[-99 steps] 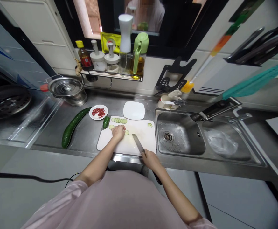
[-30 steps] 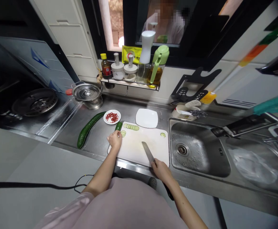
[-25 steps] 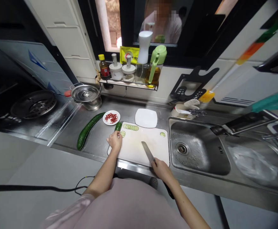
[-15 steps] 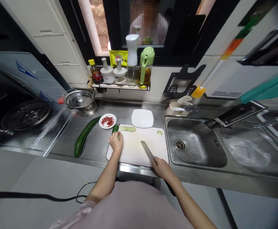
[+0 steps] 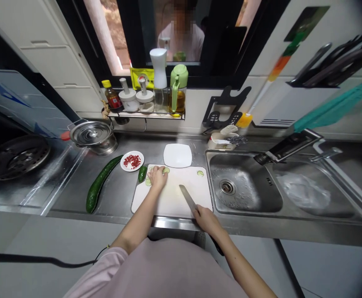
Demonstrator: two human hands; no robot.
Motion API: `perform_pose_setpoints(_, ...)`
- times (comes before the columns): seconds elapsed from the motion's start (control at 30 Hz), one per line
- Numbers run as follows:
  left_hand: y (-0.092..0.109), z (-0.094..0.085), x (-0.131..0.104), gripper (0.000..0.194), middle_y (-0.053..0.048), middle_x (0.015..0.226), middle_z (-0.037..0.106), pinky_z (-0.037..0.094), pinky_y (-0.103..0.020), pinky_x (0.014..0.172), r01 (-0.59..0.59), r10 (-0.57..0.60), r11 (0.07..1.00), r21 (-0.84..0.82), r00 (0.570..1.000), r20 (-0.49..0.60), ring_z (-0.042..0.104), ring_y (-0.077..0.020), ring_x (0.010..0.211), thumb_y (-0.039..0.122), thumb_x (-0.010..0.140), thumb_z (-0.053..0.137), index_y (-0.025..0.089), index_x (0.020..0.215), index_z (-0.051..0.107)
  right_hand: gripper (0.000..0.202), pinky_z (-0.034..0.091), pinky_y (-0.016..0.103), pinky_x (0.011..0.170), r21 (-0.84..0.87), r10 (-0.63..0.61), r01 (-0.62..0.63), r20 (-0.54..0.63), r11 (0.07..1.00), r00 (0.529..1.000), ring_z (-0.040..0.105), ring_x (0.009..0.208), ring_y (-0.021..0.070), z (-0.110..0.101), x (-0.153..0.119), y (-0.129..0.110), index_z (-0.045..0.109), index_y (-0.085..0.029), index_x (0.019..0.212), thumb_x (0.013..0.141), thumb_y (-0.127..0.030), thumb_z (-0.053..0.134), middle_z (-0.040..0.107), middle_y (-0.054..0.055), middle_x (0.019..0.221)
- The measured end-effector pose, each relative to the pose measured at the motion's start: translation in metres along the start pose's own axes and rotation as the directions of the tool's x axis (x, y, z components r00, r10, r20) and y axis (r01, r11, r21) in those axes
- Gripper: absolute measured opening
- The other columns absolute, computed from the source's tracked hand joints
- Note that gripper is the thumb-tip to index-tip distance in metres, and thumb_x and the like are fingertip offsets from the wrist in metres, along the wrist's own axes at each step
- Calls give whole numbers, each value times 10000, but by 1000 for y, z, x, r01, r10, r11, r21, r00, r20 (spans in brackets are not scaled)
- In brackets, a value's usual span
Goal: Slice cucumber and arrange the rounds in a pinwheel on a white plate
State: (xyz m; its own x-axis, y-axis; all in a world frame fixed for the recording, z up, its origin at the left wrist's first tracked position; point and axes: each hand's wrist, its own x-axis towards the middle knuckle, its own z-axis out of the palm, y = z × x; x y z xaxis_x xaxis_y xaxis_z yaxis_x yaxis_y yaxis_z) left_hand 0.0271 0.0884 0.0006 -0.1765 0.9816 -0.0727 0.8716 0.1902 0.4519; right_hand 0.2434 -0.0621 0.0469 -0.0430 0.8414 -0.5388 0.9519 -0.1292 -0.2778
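Observation:
My left hand (image 5: pixel 158 177) is over the upper left of the white cutting board (image 5: pixel 171 203), its spread fingers on the row of cucumber slices (image 5: pixel 166 170), which it partly hides. Beside it, at the board's left edge, lies a short dark green cucumber piece (image 5: pixel 142 174). My right hand (image 5: pixel 203 216) is closed round a knife (image 5: pixel 187 196), whose blade points up and left over the board. A few pale green pieces (image 5: pixel 200 173) lie at the board's upper right corner. Left of the board a long whole cucumber (image 5: pixel 102 182) rests on the steel counter.
A plate of chopped red bits (image 5: pixel 132 161) and a white square dish (image 5: pixel 177 155) stand behind the board. A lidded steel pot (image 5: pixel 93 136) is at the back left. The sink (image 5: pixel 246 182) adjoins on the right. Bottles and jars fill a wall rack (image 5: pixel 150 115).
My left hand has moved right, off the short cucumber piece and onto the slices. My right hand still holds the knife in about the same place. The view has shifted a little.

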Motion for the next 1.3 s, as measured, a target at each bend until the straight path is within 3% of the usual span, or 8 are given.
perform_pose_setpoints(0.23,0,9,10,411,-113,1165,575,288,-454,966,-12,10,998,54,999,38,459,-307,1142,389,824,549,298,1220,615,277,312,263,654,11,-23,24,-29,1000,999,639,898,207,1,2,4,610,-169,984,953,-297,366,702,113,951)
perform_pose_setpoints(0.47,1,10,14,356,-104,1137,570,292,-459,960,-36,34,998,52,999,37,468,-307,1117,392,819,562,311,1153,654,276,310,261,647,13,-6,7,-17,1000,1000,637,899,207,0,3,6,611,-177,986,957,-304,368,702,111,953)
perform_pose_setpoints(1.0,3,9,9,307,-90,1149,591,292,-418,945,-95,96,993,72,995,-7,463,-278,1107,336,845,553,286,1132,651,293,318,260,668,17,5,-5,12,1000,1000,632,903,203,-5,7,2,617,-169,1000,962,-314,365,699,117,966)
perform_pose_setpoints(1.3,5,6,2,225,-59,1077,678,296,-397,926,-31,29,998,-62,999,-40,523,-247,1073,214,849,512,256,998,674,284,307,260,644,-9,19,-19,10,1000,1000,638,897,207,-6,6,0,598,-171,998,955,-296,347,697,114,976)
